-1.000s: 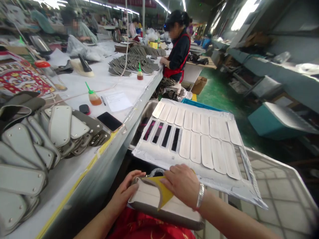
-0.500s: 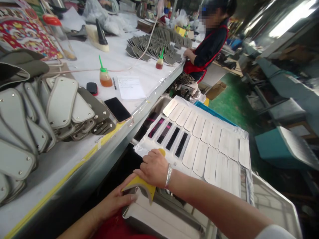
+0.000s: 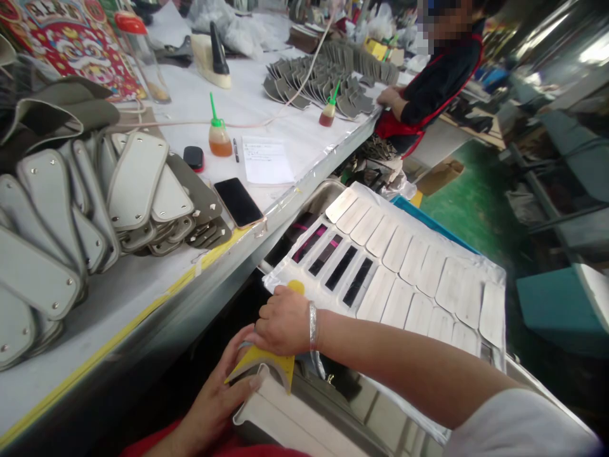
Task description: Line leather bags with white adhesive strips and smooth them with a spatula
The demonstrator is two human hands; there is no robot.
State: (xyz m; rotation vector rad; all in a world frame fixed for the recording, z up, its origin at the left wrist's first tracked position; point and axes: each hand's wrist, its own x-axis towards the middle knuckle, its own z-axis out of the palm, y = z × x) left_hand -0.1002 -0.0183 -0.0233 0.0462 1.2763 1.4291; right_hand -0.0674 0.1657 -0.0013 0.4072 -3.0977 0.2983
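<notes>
My left hand (image 3: pixel 227 387) is wrapped round the end of a pale, grey-edged panel piece (image 3: pixel 285 406), its thumb pressed on the white end. A yellow curved template (image 3: pixel 266 362) arches over that end, with my left fingers against its far side. My right hand (image 3: pixel 284 320) is closed just above the template, its knuckles up. From behind the fist sticks the rounded yellow end (image 3: pixel 297 287) of a tool whose remainder is hidden in my grip. The long panel piece lies in front of me, over a red garment.
A white rack (image 3: pixel 352 254) with pale strips and dark slots stands ahead. The left table carries stacked grey panels (image 3: pixel 47 235), a phone (image 3: pixel 238 202), green-tipped glue bottles (image 3: pixel 220 136) and a paper sheet (image 3: pixel 267 160). A co-worker (image 3: pixel 438 82) stands at the table's far side.
The view has swung a little left, so the table and rack sit farther right. My right hand, with the yellow-ended tool, has tipped slightly left. Both hands keep their holds at the panel's end.
</notes>
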